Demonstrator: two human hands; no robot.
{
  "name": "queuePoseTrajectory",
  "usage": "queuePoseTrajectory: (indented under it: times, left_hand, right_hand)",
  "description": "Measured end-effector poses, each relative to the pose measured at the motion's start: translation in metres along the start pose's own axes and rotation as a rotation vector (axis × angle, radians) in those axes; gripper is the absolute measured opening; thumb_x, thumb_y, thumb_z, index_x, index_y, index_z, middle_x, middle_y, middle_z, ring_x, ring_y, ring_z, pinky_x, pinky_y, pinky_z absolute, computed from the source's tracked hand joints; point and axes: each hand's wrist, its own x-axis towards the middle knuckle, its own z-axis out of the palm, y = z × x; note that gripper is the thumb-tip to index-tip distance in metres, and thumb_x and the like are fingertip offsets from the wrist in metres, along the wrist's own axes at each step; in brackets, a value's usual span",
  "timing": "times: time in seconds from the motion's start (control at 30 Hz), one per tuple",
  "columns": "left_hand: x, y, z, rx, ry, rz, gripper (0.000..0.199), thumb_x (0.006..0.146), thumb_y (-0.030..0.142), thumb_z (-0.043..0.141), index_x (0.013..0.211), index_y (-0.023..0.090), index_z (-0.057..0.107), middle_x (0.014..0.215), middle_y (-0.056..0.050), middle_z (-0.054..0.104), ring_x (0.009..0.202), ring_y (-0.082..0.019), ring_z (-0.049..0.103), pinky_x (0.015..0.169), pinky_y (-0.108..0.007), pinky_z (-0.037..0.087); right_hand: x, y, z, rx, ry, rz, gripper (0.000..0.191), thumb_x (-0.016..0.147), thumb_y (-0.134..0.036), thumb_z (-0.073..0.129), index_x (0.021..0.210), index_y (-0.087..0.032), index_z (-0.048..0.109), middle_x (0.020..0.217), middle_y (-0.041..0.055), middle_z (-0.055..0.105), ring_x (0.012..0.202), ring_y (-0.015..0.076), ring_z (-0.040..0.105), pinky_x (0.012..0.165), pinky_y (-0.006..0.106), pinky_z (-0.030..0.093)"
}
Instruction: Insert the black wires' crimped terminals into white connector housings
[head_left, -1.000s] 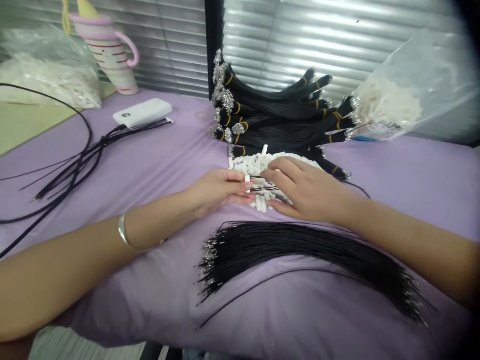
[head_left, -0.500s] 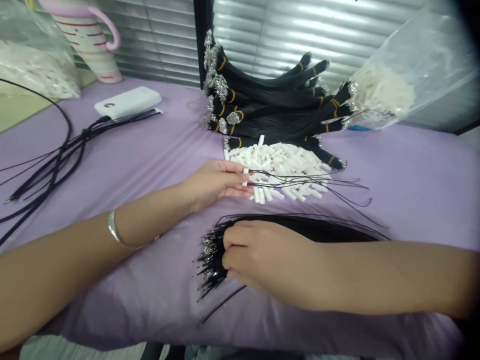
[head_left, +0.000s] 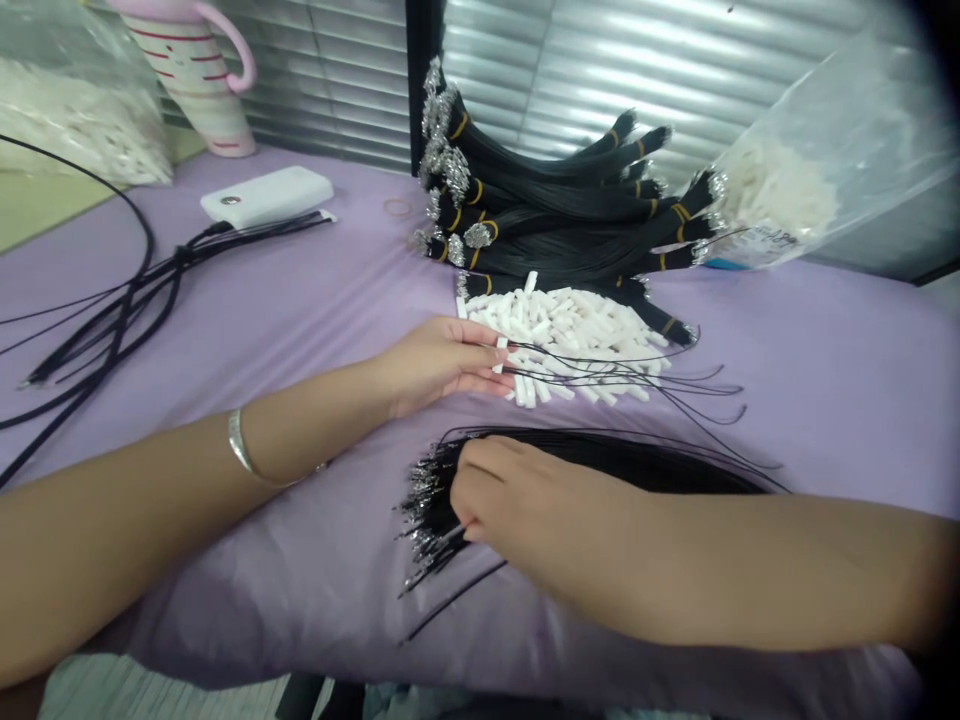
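My left hand (head_left: 442, 368) is closed in a pinch on a small white plastic piece (head_left: 500, 356) and several thin black cords, which trail off to the right. Beneath these cords lies a heap of similar white pieces (head_left: 574, 325). Nearer to me, my right hand (head_left: 517, 495) rests with curled fingers on a thick bundle of black cords (head_left: 442, 500) with silvery metal ends. Its fingers are closed on cords there; the fingertips are partly hidden. One cord (head_left: 454, 603) sticks out below the bundle, toward the table's front edge.
Tied bundles of black cords (head_left: 555, 190) are stacked behind the heap. Clear bags of white pieces stand at the back right (head_left: 787, 200) and back left (head_left: 75, 120). A white power bank (head_left: 270, 197), black cables (head_left: 127, 310) and a pink-handled tumbler (head_left: 195, 80) are at left.
The whole view has shifted slightly, so things appear a little further right. My right hand has moved slightly over the bundle; my left hand keeps its pinch.
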Motion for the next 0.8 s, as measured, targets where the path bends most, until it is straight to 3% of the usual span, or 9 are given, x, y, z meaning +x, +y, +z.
queuePoseTrajectory:
  times: [0.17, 0.3, 0.53, 0.67, 0.8]
  left_hand:
    - [-0.001, 0.000, 0.002, 0.038, 0.009, 0.007, 0.007, 0.080, 0.000, 0.055, 0.077, 0.005, 0.059, 0.073, -0.007, 0.064, 0.069, -0.014, 0.066, 0.074, -0.029, 0.056]
    - [-0.002, 0.001, 0.003, 0.050, 0.038, 0.001, 0.008, 0.079, 0.001, 0.057, 0.073, 0.006, 0.058, 0.074, -0.006, 0.064, 0.068, -0.013, 0.067, 0.071, -0.024, 0.056]
    - [-0.001, 0.001, 0.002, 0.073, 0.055, -0.011, 0.005, 0.079, 0.003, 0.058, 0.079, 0.007, 0.060, 0.079, -0.005, 0.065, 0.069, -0.013, 0.067, 0.069, -0.022, 0.055]
    - [0.000, 0.001, 0.002, 0.075, 0.048, -0.007, 0.004, 0.079, 0.004, 0.058, 0.079, 0.008, 0.060, 0.078, -0.004, 0.065, 0.069, -0.014, 0.067, 0.069, -0.023, 0.055]
    - [-0.001, 0.001, 0.002, 0.074, 0.046, -0.014, 0.006, 0.079, 0.004, 0.057, 0.078, 0.009, 0.059, 0.078, -0.005, 0.065, 0.068, -0.013, 0.066, 0.069, -0.023, 0.054]
  right_hand:
    - [0.000, 0.008, -0.018, 0.561, -0.040, 0.349, 0.007, 0.087, -0.016, 0.047, 0.086, -0.014, 0.054, 0.073, -0.0020, 0.054, 0.063, 0.0070, 0.045, 0.057, 0.021, 0.035]
    - [0.005, 0.022, -0.023, 0.895, -0.054, 0.488, 0.011, 0.085, -0.021, 0.050, 0.090, -0.014, 0.058, 0.072, -0.0025, 0.054, 0.062, 0.0060, 0.044, 0.056, 0.019, 0.036]
    - [0.001, 0.033, -0.015, 1.011, 0.014, 0.467, 0.016, 0.081, -0.029, 0.059, 0.086, -0.014, 0.061, 0.075, -0.0005, 0.056, 0.066, 0.0071, 0.045, 0.059, 0.021, 0.035]
    - [0.000, 0.031, -0.012, 1.093, 0.080, 0.444, 0.014, 0.077, -0.026, 0.063, 0.083, -0.013, 0.062, 0.068, -0.0023, 0.053, 0.060, 0.0049, 0.042, 0.056, 0.019, 0.033]
    - [0.001, 0.031, -0.010, 1.186, 0.149, 0.458, 0.012, 0.075, -0.023, 0.065, 0.079, -0.012, 0.062, 0.069, -0.0011, 0.057, 0.061, 0.0050, 0.049, 0.056, 0.018, 0.038]
